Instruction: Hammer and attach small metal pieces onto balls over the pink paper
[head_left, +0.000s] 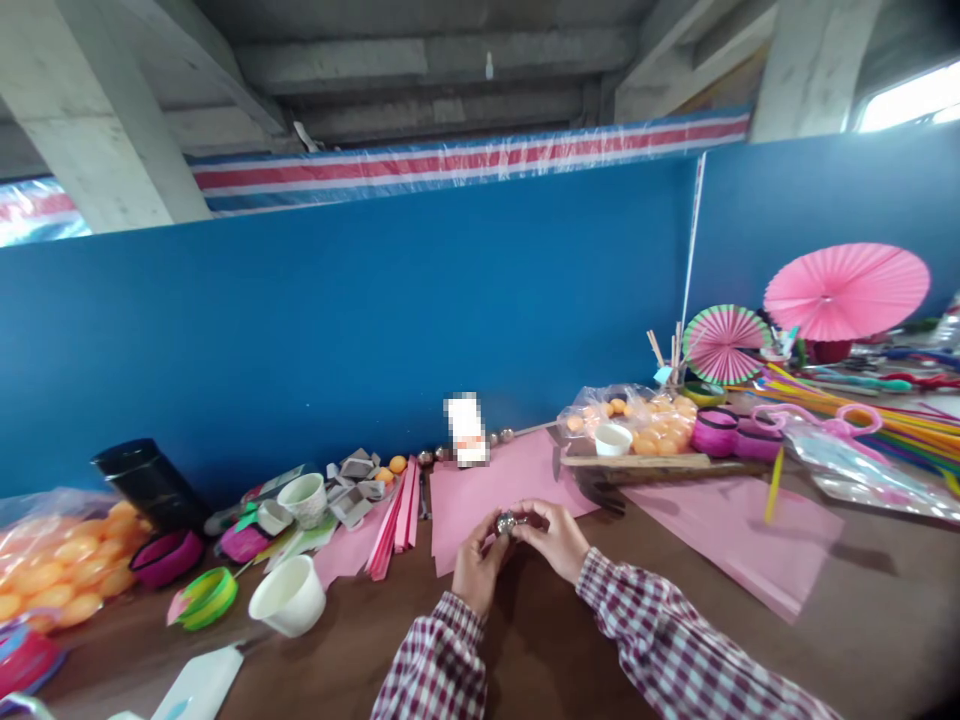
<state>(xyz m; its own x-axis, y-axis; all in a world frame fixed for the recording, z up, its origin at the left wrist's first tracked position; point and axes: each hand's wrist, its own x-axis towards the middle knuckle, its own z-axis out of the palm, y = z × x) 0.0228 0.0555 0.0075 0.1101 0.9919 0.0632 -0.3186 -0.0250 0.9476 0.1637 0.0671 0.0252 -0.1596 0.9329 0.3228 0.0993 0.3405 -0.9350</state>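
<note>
Both hands meet over the near edge of a pink paper sheet (480,500) on the brown table. Between them is a small shiny silver metal ball (506,522). My left hand (480,560) is closed, its fingertips and thumb pinching the ball from the left. From the right, my right hand (551,535) is closed too, fingertips on a small metal part at the ball's side. What exactly that part is, I cannot make out. Several similar metal balls (506,436) sit behind the sheet, at the foot of the blue partition, beside a blurred-out white object (466,430).
At left are a white paper cup (289,597), folded pink paper strips (395,520), a green tape roll (208,598) and bagged orange balls (60,565). A hammer (592,485), a wooden stick (637,461) and pink-handled scissors (817,420) lie right. A blue partition (450,300) closes the back.
</note>
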